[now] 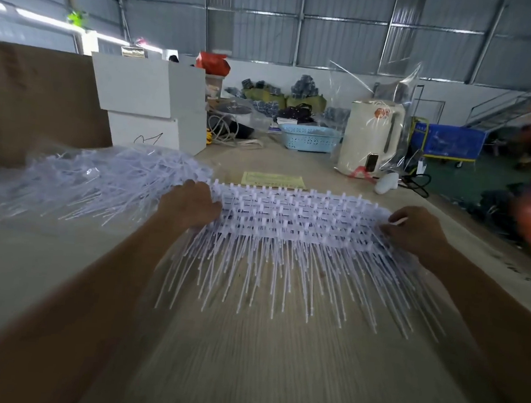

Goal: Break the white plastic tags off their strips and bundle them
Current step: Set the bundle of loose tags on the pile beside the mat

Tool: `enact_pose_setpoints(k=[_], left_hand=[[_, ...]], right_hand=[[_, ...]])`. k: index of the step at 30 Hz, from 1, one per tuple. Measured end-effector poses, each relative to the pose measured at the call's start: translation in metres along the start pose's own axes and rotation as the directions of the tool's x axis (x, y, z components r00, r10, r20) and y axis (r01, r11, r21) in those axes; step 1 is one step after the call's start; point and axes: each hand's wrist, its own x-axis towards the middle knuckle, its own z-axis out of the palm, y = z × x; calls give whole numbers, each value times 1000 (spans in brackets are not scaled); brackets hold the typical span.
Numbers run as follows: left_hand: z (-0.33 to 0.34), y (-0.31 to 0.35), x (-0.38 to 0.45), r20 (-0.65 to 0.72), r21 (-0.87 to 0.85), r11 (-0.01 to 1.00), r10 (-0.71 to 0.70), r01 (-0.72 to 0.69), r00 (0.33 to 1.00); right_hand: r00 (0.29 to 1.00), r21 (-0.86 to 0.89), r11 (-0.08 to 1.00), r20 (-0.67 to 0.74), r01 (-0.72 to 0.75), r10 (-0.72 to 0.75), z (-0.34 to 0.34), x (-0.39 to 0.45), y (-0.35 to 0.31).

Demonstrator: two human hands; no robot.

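Both hands, left (190, 206) and right (414, 230), are gripping the ends of the stacked tag strips (298, 218) hovering above the table (275, 363), right of the loose pile (99, 180), and any uneven twisting is risking strips slipping and tags scattering.

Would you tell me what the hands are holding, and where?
Both hold the stack of tag strips by its ends: left hand one end, right hand the other.
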Motion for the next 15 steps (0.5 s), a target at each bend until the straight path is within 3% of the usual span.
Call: enact_pose_setpoints(k=[4, 7, 9, 11, 15], left_hand=[[3, 5, -5, -98, 156, 986, 78, -62, 992], [6, 14, -10, -165, 456, 887, 166, -74, 972], [6, 20, -13, -179, 563, 823, 205, -71, 962], [4, 22, -15, -220, 588, 807, 232, -61, 948], [1, 16, -17, -333, 511, 857, 270, -68, 903]], right_hand=[[997, 6, 999, 52, -51, 51, -5, 0, -2], [997, -15, 998, 44, -62, 62, -4, -5, -4], [999, -99, 995, 8, -32, 33, -2, -13, -7], [999, -132, 991, -54, -12, 5, 0, -17, -9], [978, -10, 999, -200, 52, -53, -1, -17, -12]])
